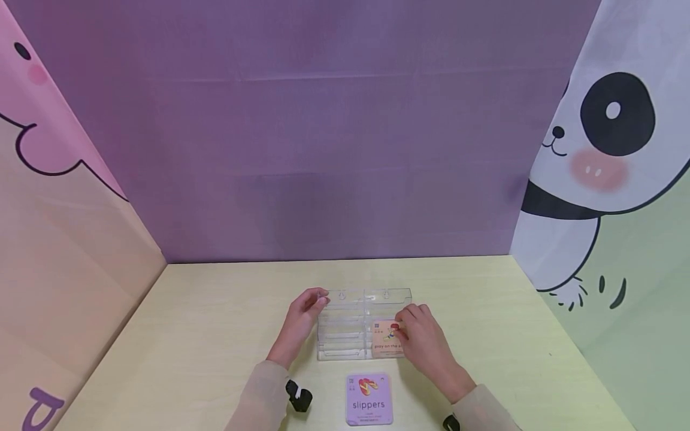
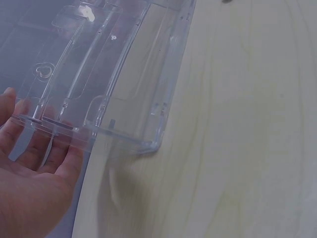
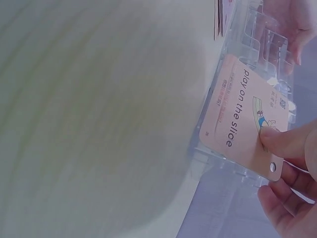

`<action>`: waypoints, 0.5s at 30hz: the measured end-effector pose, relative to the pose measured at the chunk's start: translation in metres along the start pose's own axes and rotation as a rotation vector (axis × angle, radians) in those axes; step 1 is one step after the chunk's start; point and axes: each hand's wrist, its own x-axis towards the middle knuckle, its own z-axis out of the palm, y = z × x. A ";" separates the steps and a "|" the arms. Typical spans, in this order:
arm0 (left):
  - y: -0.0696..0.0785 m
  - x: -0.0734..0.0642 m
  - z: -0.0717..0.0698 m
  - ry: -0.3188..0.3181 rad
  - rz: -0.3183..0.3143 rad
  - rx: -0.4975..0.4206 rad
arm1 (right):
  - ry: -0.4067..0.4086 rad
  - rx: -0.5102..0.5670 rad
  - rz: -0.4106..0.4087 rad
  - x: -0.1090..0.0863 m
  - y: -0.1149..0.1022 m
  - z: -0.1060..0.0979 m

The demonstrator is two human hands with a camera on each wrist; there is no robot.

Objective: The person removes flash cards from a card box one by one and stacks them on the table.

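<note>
A clear plastic rack [image 1: 342,353] with two columns of shallow pockets stands tilted at mid-table. My left hand [image 1: 303,320] grips its upper left side, thumb in front and fingers behind, as the left wrist view shows at the rack's edge [image 2: 119,135]. At the lower right pocket, my right hand [image 1: 426,344] pinches an orange-pink card [image 3: 242,109] by its right side. The card is printed "play on the slice", has a punched corner hole, and its lower edge lies along the pocket's front. The other pockets show no cards.
A purple card [image 1: 369,414] marked "slippers" lies on the table in front of the rack, on a small stack whose edges show in the right wrist view. Black wrist devices [image 1: 299,396] sit on both forearms. A purple backdrop [image 1: 334,149] rises behind the table.
</note>
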 end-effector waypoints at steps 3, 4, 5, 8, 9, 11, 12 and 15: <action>0.000 0.000 0.000 0.000 0.005 0.006 | 0.015 -0.005 -0.010 0.000 0.000 0.000; 0.000 0.000 0.000 0.000 0.006 0.009 | 0.017 -0.007 -0.012 0.000 0.000 0.000; 0.000 0.000 0.000 0.000 0.011 0.011 | 0.020 -0.009 -0.013 0.000 0.000 0.000; -0.001 0.000 0.000 -0.001 0.017 0.016 | 0.012 -0.012 -0.002 0.000 -0.001 0.000; -0.001 0.000 0.000 0.000 0.017 0.015 | 0.006 -0.012 0.004 0.001 -0.001 -0.001; -0.001 0.000 0.000 0.000 0.014 0.014 | -0.007 -0.012 0.016 0.001 -0.001 -0.001; -0.001 0.000 0.000 0.000 0.012 0.015 | -0.013 -0.012 0.019 0.001 -0.001 -0.001; 0.000 0.001 0.000 0.002 0.003 0.012 | -0.021 -0.012 0.015 0.000 -0.001 -0.002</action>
